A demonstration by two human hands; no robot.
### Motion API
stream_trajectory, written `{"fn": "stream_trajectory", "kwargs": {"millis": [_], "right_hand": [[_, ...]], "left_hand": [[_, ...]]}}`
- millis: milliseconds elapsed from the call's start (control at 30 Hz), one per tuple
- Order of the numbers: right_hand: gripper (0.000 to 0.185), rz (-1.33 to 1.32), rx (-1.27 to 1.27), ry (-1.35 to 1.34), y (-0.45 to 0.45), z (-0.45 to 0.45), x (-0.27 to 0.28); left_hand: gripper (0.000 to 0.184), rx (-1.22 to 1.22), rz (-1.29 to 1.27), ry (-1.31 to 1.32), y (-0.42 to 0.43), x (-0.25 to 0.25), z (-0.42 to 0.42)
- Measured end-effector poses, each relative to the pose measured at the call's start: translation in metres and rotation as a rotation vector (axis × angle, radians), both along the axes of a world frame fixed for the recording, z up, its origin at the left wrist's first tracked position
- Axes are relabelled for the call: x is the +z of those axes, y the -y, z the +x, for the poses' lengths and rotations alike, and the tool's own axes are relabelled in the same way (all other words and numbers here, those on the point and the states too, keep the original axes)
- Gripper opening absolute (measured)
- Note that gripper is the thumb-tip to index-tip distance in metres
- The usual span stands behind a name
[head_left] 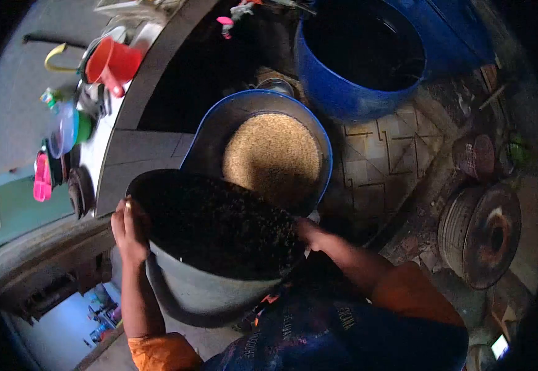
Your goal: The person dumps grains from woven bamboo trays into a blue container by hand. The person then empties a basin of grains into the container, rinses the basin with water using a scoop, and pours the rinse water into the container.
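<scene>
A large dark tub (195,290) is tilted in front of my body, its mouth facing the far bucket. Small bits cling to its black inner wall. My left hand (130,230) is closed on the tub's left rim, thumb side up. At the opposite rim my right hand (309,235) grips too, partly in shadow. Just beyond, overlapped by the tub's edge, stands a blue-rimmed bucket (210,133). Pale yellow grains or beans (275,145) lie inside it; their exact kind cannot be made out.
A blue barrel (337,93) with a dark interior stands beyond on the right. On the left, a counter (117,148) carries a red jug (114,62), a green bowl (83,127) and a pink item (42,176). A tyre-like wheel (482,235) sits at right on the floor.
</scene>
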State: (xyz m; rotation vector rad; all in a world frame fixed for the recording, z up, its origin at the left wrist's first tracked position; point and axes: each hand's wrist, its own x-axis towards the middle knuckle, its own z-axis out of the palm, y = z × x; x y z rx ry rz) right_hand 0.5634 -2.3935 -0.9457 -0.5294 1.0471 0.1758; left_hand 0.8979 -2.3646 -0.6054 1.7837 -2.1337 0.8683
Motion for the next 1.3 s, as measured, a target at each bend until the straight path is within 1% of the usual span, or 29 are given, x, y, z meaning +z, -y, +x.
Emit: {"fn": "stream_trajectory", "kwargs": {"millis": [33, 67, 100, 133, 200, 233, 267, 300, 333, 367, 400, 467, 500, 600, 667, 733, 767, 800, 833, 900, 933, 967, 1033, 1067, 1100, 1133, 1200, 1267, 1300], "right_hand": [[0.029, -0.003, 0.024, 0.008, 0.004, 0.006, 0.023], [0.029, -0.201, 0.015, 0.085, 0.004, 0.011, 0.049], [0.030, -0.399, 0.007, 0.164, 0.005, 0.015, 0.070], [0.030, -0.401, 0.033, 0.173, -0.004, 0.020, 0.049], [0.046, -0.339, -0.035, 0.210, -0.023, 0.033, -0.016], [0.046, -0.343, -0.008, 0.222, -0.017, 0.032, 0.006], [0.047, -0.378, 0.043, 0.127, -0.006, 0.032, 0.061], [0.048, -0.415, 0.094, 0.030, -0.001, 0.034, 0.093], [0.048, -0.422, 0.123, 0.038, -0.003, 0.035, 0.088], [0.051, -0.483, 0.137, 0.038, -0.007, 0.035, 0.078], [0.053, -0.546, 0.149, 0.039, -0.009, 0.036, 0.073], [0.053, -0.585, 0.183, 0.044, -0.010, 0.037, 0.096], [0.053, -0.619, 0.184, 0.042, -0.010, 0.038, 0.104], [0.052, -0.649, 0.181, 0.056, -0.016, 0.038, 0.087], [0.053, -0.699, 0.279, 0.008, -0.010, 0.038, 0.089], [0.056, -0.689, 0.366, 0.050, -0.001, 0.041, 0.089], [0.053, -0.703, 0.410, -0.001, 0.006, 0.043, 0.077], [0.044, -1.017, 0.716, -0.008, 0.027, 0.046, 0.069], [0.044, -1.037, 0.717, -0.005, 0.052, 0.048, 0.056], [0.028, -0.856, 0.588, 0.207, 0.102, 0.058, 0.038], [0.023, -0.526, 0.399, 0.255, 0.121, 0.062, 0.132], [0.018, -0.461, 0.398, 0.333, 0.142, 0.069, 0.160], [0.028, -0.496, 0.371, 0.566, 0.166, 0.074, 0.228], [0.028, -0.338, 0.364, 0.725, 0.183, 0.079, 0.240], [0.027, -0.308, 0.311, 0.743, 0.190, 0.081, 0.250], [0.026, -0.187, 0.292, 0.875, 0.200, 0.088, 0.243], [0.029, 0.273, 0.236, 1.134, 0.213, 0.113, 0.191], [0.044, -0.255, 0.211, 0.512, 0.188, 0.132, 0.084], [0.044, -0.268, 0.223, 0.521, 0.178, 0.128, 0.060]], "left_hand": [[0.029, 0.184, 0.049, -0.729, -0.017, 0.010, -0.010], [0.031, 0.362, 0.082, -1.462, -0.034, 0.018, -0.015], [0.036, 0.286, 0.163, -1.322, -0.053, 0.023, -0.005], [0.036, 0.307, 0.141, -1.322, -0.064, 0.028, -0.008], [0.041, 0.207, 0.055, -1.014, -0.080, 0.040, -0.016], [0.032, 0.190, 0.066, -1.061, -0.096, 0.039, -0.016], [0.032, 0.210, 0.046, -1.061, -0.100, 0.040, -0.026], [0.029, 0.351, -0.172, -1.101, -0.098, 0.039, -0.042], [0.032, 0.493, -0.396, -1.125, -0.102, 0.038, -0.054], [0.044, 0.593, -0.354, -1.156, -0.120, 0.037, -0.054], [0.044, 0.615, -0.382, -1.153, -0.136, 0.035, -0.055], [0.041, 0.701, -0.381, -1.605, -0.164, 0.032, -0.057], [0.041, 0.766, -0.411, -1.671, -0.177, 0.032, -0.062], [0.043, 0.755, -0.381, -1.744, -0.198, 0.040, -0.087], [0.048, 0.825, -0.459, -1.744, -0.201, 0.047, -0.106], [0.054, 0.702, -0.497, -1.788, -0.220, 0.037, -0.103], [0.054, 0.694, -0.520, -1.782, -0.227, 0.033, -0.104], [0.055, 0.710, -0.557, -1.785, -0.232, 0.028, -0.106], [0.056, 0.722, -0.591, -1.792, -0.234, 0.025, -0.108], [0.055, 0.706, -0.626, -1.764, -0.232, 0.025, -0.117], [0.055, 0.719, -0.646, -1.739, -0.232, 0.026, -0.122], [0.054, 0.855, -0.646, -1.684, -0.240, 0.025, -0.124], [0.055, 0.871, -0.693, -1.704, -0.244, 0.022, -0.137], [0.056, 0.842, -0.722, -1.716, -0.249, 0.022, -0.141], [0.056, 0.938, -0.714, -1.708, -0.258, 0.022, -0.146], [0.056, 0.963, -0.741, -1.705, -0.260, 0.021, -0.149], [0.057, 0.852, -0.823, -1.697, -0.256, 0.022, -0.151], [0.058, 0.896, -0.833, -1.731, -0.260, 0.026, -0.164], [0.060, 0.859, -0.855, -1.751, -0.263, 0.022, -0.169]]}}
